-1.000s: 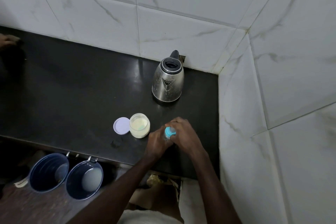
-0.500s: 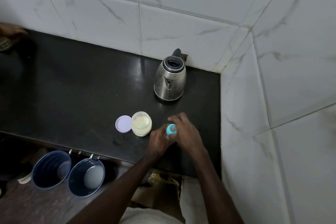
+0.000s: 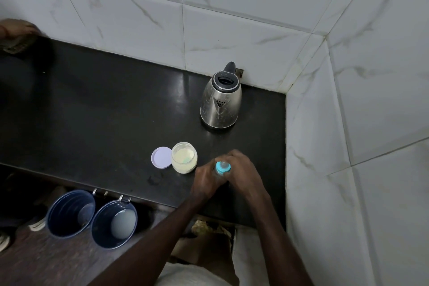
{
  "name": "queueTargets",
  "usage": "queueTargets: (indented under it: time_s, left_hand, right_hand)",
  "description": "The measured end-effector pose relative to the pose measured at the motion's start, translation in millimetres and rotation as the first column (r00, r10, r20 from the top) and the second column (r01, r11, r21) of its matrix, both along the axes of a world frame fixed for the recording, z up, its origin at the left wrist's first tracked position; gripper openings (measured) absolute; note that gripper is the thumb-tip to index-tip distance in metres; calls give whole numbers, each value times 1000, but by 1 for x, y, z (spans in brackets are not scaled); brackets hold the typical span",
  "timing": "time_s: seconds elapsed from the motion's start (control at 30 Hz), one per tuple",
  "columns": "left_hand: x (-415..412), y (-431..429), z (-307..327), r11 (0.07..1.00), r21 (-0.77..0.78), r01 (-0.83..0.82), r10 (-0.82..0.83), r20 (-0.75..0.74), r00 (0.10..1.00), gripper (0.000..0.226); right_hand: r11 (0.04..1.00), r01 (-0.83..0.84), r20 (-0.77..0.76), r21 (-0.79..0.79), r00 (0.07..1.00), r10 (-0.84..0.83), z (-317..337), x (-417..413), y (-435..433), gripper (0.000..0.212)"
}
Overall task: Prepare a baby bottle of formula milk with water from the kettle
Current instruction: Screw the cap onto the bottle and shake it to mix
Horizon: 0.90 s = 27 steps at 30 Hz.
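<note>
Two hands are closed around a baby bottle (image 3: 223,168) that stands upright on a black stone countertop (image 3: 97,109), near its front edge and towards the right-hand corner. The left hand (image 3: 207,179) is wrapped around the bottle body from the left, and the right hand (image 3: 241,173) is curled over the blue collar and teat from the right; most of the bottle body is hidden by the fingers. Just to the left of the bottle, an open clear jar of pale formula powder (image 3: 184,157) is placed, with what appears to be a green scoop lying in the powder. A pale lilac lid (image 3: 161,157) is laid flat, touching the jar on its left side. Behind these items, a stainless steel electric kettle (image 3: 220,100) with a black lid and handle is set near the rear corner, its spout turned towards the front. The countertop surface is glossy, and faint smudges are seen near the front edge. White marble-patterned wall tiles (image 3: 232,18) enclose the counter at the rear and on the right, forming a corner. Below the front edge, two dark blue buckets (image 3: 92,218) are placed side by side on a dark floor. At the far left edge, a blurred brownish object is partly visible and cannot be identified.
</note>
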<state>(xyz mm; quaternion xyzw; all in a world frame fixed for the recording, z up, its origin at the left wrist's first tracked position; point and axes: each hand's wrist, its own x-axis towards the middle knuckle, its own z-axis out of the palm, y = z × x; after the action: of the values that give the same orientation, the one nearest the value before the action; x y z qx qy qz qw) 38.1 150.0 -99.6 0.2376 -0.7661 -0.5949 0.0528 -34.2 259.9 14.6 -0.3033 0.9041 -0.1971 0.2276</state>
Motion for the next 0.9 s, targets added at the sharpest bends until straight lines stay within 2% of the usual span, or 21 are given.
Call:
queueTargets:
  time_s: [0.07, 0.17, 0.23, 0.3, 0.33, 0.4, 0.47, 0.53, 0.57, 0.63, 0.73, 0.9]
  left_hand:
    - [0, 1, 3, 999, -47, -1, -1, -49, 999, 39]
    - [1, 2, 8, 992, -125, 6, -14, -66, 998, 37]
    - [1, 1, 5, 989, -150, 12, -23, -74, 997, 36]
    - [1, -1, 3, 987, -158, 17, -27, -67, 997, 39]
    - [0, -1, 3, 987, -159, 18, -28, -62, 998, 39]
    - [1, -1, 6, 980, -196, 24, -34, -47, 998, 36]
    - [1, 0, 9, 979, -203, 25, -37, -55, 998, 31]
    - [1, 0, 7, 986, -169, 16, -30, -81, 996, 29]
    - [1, 0, 8, 985, -170, 13, -24, -65, 998, 29]
    - [1, 0, 8, 981, -192, -1, -3, -24, 1000, 28]
    - [1, 1, 12, 967, -254, 9, -17, -28, 999, 24]
    - [1, 1, 14, 971, -240, 14, -20, -22, 1000, 26]
  right_hand:
    - [992, 125, -40, 24, 991, -124, -2, 2, -8, 32]
    - [948, 296, -40, 121, 955, -293, -2, 3, -9, 57]
    - [965, 234, 22, 121, 971, -238, -3, 4, -5, 65]
    - [992, 101, 39, 72, 994, -104, -2, 7, -2, 59]
    - [993, 98, 7, 60, 995, -98, -3, 10, -4, 50]
    - [966, 253, -35, 52, 967, -252, 0, 11, -11, 41]
    - [919, 371, 11, 131, 927, -376, 0, 9, -16, 58]
    - [948, 272, 61, 166, 956, -285, 1, 7, -17, 74]
    - [969, 195, 50, 150, 977, -205, 1, 9, -17, 75]
    - [983, 125, -39, 134, 992, -121, -3, 12, -18, 59]
    - [967, 217, -95, 132, 974, -205, -4, 18, -22, 35]
    - [909, 357, -93, 213, 934, -345, 3, 13, -36, 32]
